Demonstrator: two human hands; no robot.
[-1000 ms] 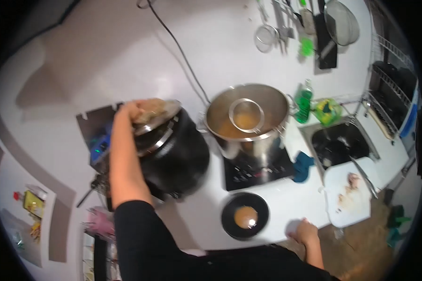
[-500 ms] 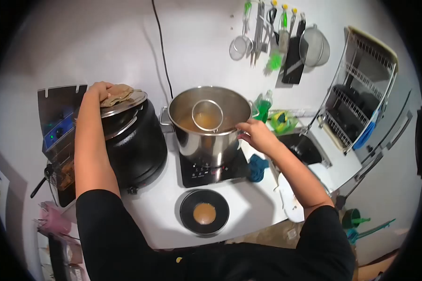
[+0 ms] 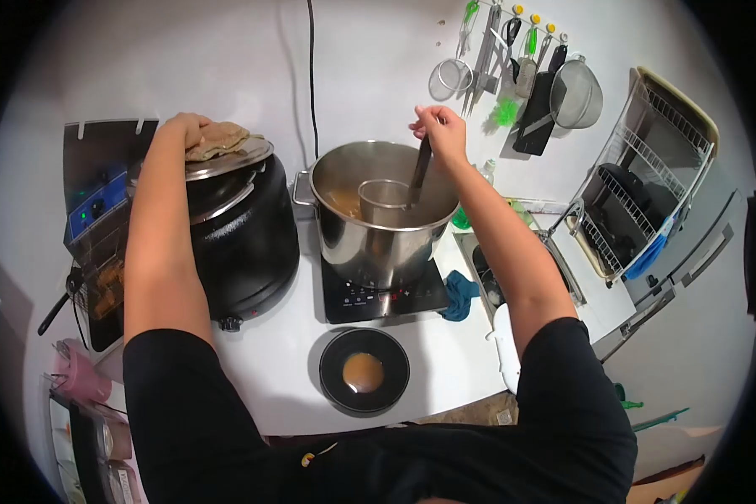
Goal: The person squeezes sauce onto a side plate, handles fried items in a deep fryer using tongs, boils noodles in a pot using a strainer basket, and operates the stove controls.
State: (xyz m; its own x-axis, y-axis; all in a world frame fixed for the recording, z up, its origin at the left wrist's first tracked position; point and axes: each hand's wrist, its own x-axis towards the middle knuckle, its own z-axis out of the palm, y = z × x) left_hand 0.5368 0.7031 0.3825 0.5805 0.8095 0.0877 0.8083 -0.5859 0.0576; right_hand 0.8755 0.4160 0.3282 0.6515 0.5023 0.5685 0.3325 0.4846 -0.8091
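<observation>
My left hand (image 3: pixel 191 128) is closed over a folded beige cloth (image 3: pixel 220 140) on the metal lid (image 3: pixel 242 160). That lid sits tilted at the top of a black soup kettle (image 3: pixel 256 252). Above the steel stockpot (image 3: pixel 374 252), my right hand (image 3: pixel 445 134) grips the upright dark handle of a ladle (image 3: pixel 418 172). The ladle's round, deep cup is inside the pot, near brownish liquid (image 3: pixel 342 202). On the counter in front of me, a black bowl (image 3: pixel 332 391) holds a little brown liquid (image 3: pixel 363 371).
The stockpot stands on a black induction cooker (image 3: pixel 344 307), beside a dark teal cloth (image 3: pixel 459 296). A control box with a wire basket (image 3: pixel 109 286) is at left. Utensils and a strainer (image 3: pixel 576 92) hang on the wall; a dish rack (image 3: pixel 647 160) stands right.
My right hand has risen from the pot's right rim to above the pot, bringing the ladle handle upright. The left hand keeps hold of the cloth and lid.
</observation>
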